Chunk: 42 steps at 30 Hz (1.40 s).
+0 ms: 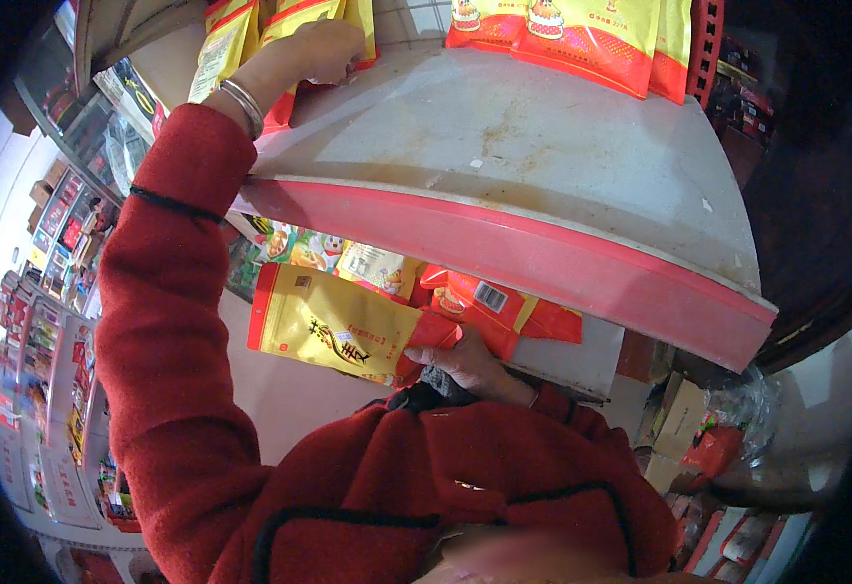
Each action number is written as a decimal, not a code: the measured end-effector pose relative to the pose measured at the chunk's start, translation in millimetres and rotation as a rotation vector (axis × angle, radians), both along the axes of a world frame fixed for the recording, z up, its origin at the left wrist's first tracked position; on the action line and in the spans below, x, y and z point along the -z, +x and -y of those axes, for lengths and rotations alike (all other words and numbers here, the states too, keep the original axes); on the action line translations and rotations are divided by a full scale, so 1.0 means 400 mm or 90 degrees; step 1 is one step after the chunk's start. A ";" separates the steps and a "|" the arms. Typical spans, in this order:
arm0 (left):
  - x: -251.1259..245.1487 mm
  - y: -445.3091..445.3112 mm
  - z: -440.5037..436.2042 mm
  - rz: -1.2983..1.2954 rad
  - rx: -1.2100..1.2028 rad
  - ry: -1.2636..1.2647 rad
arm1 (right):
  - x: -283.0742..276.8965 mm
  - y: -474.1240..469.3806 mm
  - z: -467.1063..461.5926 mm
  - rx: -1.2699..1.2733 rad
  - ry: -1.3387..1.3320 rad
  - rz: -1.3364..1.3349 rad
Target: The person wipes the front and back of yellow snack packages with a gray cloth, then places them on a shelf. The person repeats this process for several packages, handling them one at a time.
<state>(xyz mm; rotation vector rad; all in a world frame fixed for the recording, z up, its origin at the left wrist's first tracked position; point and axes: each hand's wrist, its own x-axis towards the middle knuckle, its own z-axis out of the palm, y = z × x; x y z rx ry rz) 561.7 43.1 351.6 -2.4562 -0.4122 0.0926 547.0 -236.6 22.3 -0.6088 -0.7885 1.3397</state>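
Note:
My left hand [324, 55] reaches over the upper shelf [543, 131], its fingers curled against the standing yellow and red pouches [232, 47]. Whether the fingers grip a pouch is hidden by the back of the hand. Below the shelf's pink front edge [513, 248], my right hand [473, 365] holds the red end of a yellow and red plastic pouch [342, 328], thumb on top. The pouch lies roughly sideways, with black lettering facing up. Dark grey cloth [437, 383] shows beneath that hand.
More yellow and red pouches [587, 44] stand at the upper shelf's back right. Red packets [484, 299] and printed bags [305, 248] lie on the lower shelf. An opened cardboard box [678, 423] with clear plastic sits to the right. Stocked store shelves [53, 350] line the left.

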 end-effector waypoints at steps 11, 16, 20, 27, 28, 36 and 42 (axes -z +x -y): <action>-0.084 0.042 0.069 0.063 0.088 -0.670 | -0.014 -0.004 0.008 -0.020 0.006 -0.054; -0.124 0.028 0.069 0.270 0.011 -0.562 | -0.003 -0.003 0.005 0.027 0.015 0.034; -0.053 0.003 0.045 0.168 -0.122 -0.352 | -0.003 -0.004 0.001 0.042 0.014 0.064; -0.011 -0.008 0.021 0.115 -0.176 -0.277 | -0.003 0.001 -0.001 0.007 0.012 0.053; -0.010 -0.006 0.030 0.094 -0.150 -0.226 | -0.002 0.002 -0.001 -0.014 0.000 0.034; -0.089 -0.243 0.273 0.529 0.213 -0.300 | -0.028 -0.012 0.012 0.115 -0.024 0.056; 0.198 -0.656 0.360 0.882 0.128 -0.393 | -0.062 -0.065 -0.011 0.198 -0.052 0.030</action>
